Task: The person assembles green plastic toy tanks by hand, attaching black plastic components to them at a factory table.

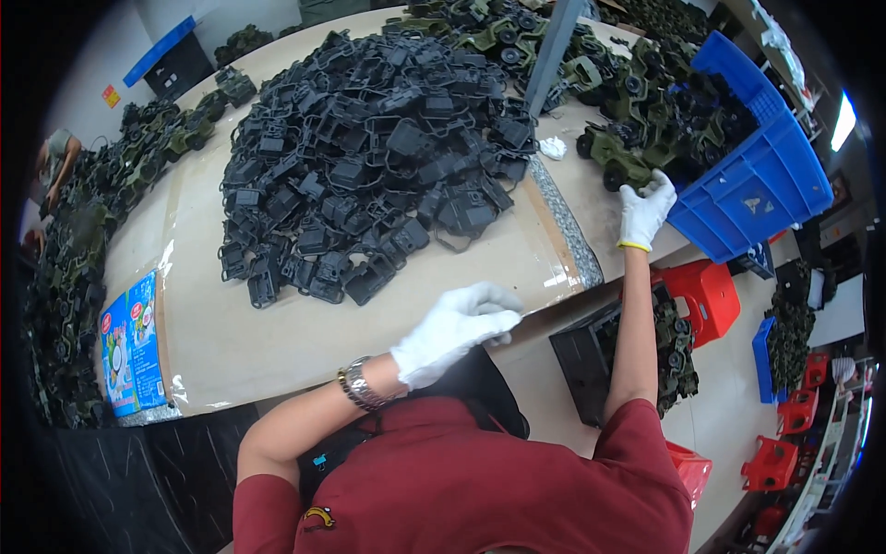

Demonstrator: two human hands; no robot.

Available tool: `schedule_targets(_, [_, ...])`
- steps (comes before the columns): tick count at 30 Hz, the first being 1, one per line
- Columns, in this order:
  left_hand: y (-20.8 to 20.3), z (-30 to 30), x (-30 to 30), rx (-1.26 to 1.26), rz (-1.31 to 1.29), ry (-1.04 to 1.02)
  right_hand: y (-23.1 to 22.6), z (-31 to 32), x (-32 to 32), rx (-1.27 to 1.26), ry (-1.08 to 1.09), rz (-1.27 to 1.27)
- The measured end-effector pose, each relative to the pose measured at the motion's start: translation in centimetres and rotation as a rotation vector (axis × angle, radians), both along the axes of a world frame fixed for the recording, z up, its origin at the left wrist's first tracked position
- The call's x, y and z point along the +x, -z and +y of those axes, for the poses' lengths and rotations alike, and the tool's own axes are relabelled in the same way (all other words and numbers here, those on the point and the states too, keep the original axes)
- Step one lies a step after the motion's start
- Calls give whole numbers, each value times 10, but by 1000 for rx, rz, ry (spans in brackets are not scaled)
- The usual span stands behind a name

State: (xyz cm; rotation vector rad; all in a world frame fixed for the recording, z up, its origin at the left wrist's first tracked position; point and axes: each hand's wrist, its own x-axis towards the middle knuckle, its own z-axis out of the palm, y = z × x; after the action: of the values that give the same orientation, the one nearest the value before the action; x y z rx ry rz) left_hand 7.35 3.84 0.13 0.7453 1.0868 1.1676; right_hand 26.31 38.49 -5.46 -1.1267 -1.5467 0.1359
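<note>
My left hand (pixel 457 332), in a white glove, hovers at the near edge of the table, its fingers loosely curved and apart with nothing in them. On the tabletop beyond it lies a large heap of dark grey plastic toy-vehicle frames (pixel 369 138). My right hand (pixel 646 212), also gloved in white, is stretched out to the right, thumb and fingers apart. Just past its fingertips is a green toy vehicle (pixel 620 159) with black wheels, at the near side of a pile of similar vehicles. Whether the fingertips touch it, I cannot tell.
A blue crate (pixel 752 189) stands tilted at the right beside my right hand. A grey metal post (pixel 552 55) rises between the heaps. Below the table edge are a black bin (pixel 583 377) with green vehicles and a red stool (pixel 706 300). Another person (pixel 60 162) is at the far left.
</note>
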Motion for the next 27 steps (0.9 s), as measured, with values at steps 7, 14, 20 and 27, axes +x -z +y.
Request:
schedule_targets(7, [19,15,8,13,-105,-3,25,-2,51,-510,-31,-147])
schedule_targets(14, [43,13,9,-88,-180,-76,-15,-48,16,-276,-101,-616])
schedule_targets(20, [18,14,1,-50,-223,-138,-15,-72,14,-326,-286,-126])
schedule_targets(27, [-2,-6,-15,292,-434,-470,-97,-222,-73,-60,-1264,-501])
